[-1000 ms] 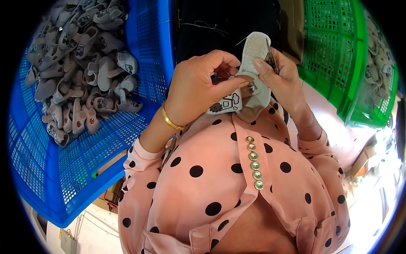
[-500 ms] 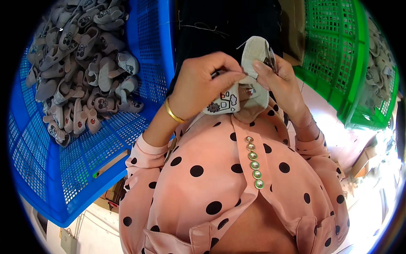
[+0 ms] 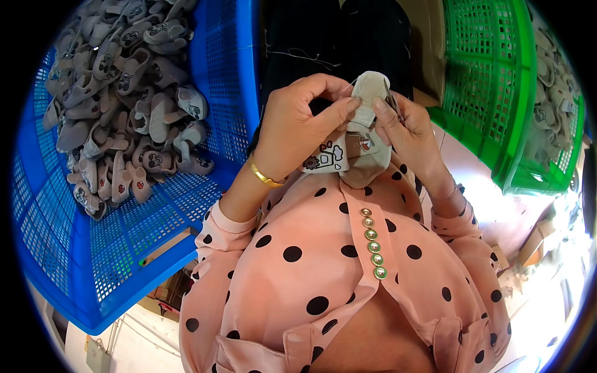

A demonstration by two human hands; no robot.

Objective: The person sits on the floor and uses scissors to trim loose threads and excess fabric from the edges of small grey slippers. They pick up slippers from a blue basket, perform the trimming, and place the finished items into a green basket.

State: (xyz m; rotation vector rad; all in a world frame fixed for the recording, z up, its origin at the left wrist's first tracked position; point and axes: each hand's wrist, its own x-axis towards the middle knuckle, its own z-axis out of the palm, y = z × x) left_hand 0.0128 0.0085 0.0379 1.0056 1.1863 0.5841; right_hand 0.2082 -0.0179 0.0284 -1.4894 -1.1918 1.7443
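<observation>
In front of the spotted shirt [image 3: 280, 286], the left hand [image 3: 311, 115] pinches and the right hand [image 3: 410, 127] grips a pale slipper [image 3: 368, 138] that looks already sewn but isn't yet laid aside, while other slippers [image 3: 149, 118] fill the blue basket [image 3: 219, 68], done or waiting, I can't tell.

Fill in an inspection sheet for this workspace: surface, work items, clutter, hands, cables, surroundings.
Surface: no tabletop seen; work held above dark trousers.
Work items: pale fabric shoe; printed panel at its left, possibly a second shoe.
Clutter: loose threads across the trousers.
Hands: left hand pinches the shoe's edge; right hand grips its opposite side.
Cables: thin lines near a grey box, lower left, possibly cables.
Surroundings: blue basket at left with a heap of shoes; green basket at right, more shoes beyond its near wall.
</observation>
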